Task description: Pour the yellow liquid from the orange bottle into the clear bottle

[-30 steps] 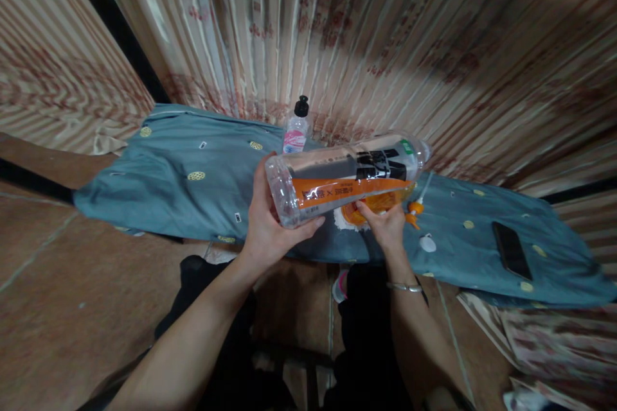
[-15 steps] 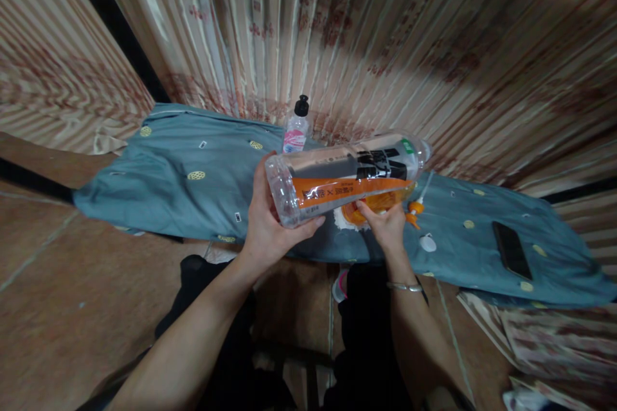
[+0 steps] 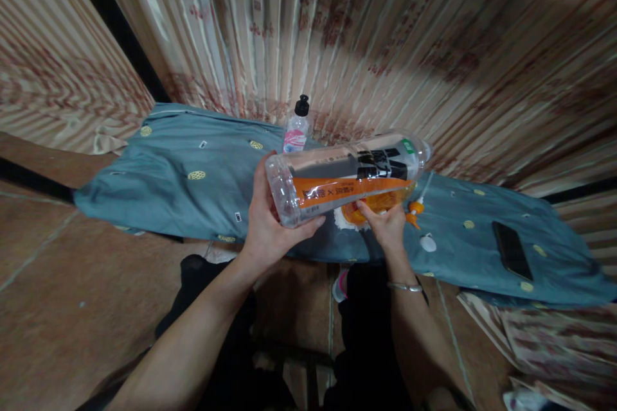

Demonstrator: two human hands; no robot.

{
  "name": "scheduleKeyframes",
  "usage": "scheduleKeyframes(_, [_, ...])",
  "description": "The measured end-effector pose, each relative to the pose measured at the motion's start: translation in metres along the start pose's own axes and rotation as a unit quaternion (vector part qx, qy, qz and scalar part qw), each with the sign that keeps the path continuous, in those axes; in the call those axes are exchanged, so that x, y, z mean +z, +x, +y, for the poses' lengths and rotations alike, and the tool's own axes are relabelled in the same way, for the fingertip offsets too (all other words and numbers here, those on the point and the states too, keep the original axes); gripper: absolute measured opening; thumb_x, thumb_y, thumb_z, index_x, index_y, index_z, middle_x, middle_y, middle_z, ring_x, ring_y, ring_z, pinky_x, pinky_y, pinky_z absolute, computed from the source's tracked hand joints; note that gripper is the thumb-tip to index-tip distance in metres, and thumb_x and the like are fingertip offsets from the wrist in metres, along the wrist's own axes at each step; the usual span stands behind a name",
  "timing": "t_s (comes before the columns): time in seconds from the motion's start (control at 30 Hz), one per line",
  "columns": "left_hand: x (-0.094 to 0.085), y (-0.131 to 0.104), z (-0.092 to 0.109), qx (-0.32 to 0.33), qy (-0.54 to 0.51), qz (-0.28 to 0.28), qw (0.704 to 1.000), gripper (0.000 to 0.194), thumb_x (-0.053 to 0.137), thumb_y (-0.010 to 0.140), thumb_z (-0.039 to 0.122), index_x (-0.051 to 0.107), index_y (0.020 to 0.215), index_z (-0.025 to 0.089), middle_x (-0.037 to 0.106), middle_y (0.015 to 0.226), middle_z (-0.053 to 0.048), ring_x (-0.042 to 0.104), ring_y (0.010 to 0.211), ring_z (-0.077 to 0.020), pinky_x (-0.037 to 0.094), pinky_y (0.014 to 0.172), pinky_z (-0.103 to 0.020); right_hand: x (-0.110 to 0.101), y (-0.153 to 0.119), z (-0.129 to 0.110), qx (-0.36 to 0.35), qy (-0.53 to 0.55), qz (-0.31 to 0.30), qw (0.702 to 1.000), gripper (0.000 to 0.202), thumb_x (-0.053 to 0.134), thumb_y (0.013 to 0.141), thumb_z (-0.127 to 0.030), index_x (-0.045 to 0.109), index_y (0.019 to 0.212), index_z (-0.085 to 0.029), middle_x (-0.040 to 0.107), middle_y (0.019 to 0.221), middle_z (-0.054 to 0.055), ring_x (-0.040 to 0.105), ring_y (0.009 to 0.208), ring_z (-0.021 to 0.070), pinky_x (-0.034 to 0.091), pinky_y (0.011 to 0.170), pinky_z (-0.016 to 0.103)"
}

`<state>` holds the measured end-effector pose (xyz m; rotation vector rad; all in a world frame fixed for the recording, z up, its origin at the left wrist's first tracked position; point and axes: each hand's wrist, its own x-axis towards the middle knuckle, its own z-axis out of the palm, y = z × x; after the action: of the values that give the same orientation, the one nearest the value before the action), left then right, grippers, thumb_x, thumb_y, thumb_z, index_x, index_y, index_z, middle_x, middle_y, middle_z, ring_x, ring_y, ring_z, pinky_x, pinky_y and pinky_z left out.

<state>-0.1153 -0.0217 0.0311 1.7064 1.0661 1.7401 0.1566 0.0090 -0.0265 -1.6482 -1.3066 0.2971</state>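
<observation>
Though wide apart, left fingers (image 3: 261,191) around a clear bottle (image 3: 344,174), right fingers (image 3: 369,212) closer together on an orange container (image 3: 384,201).

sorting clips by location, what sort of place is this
Probably a curtained corner in a home, judging by the striped floral curtain, the printed teal cloth and the brown tiled floor.

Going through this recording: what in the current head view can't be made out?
All in the head view:
Orange item: upper part hidden behind the large clear bottle.
Right hand: most fingers hidden by the items in front.
Label's smallest print: too small, blurred.
White object, lower right: cut off by the bottom edge.
</observation>
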Motion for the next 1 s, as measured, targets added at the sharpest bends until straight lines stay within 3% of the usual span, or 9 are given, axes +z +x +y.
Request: scheduleKeyframes(1.0, [-0.0001,-0.0009,-0.0013,0.006,0.01,0.005,1.0,0.117,0.093,0.064,0.065,0.035,0.158,0.029,0.053,0.156,-0.017,0.062,0.139,-0.0354,0.053,0.117,-0.051,0.0003,0.0002,0.0016,0.006,0.006,-0.004,1.0,0.079,0.08,0.065,-0.07,0.067,0.12,-0.015,0.077,0.12,0.02,0.074,0.11,0.0378,0.056,0.105,0.056])
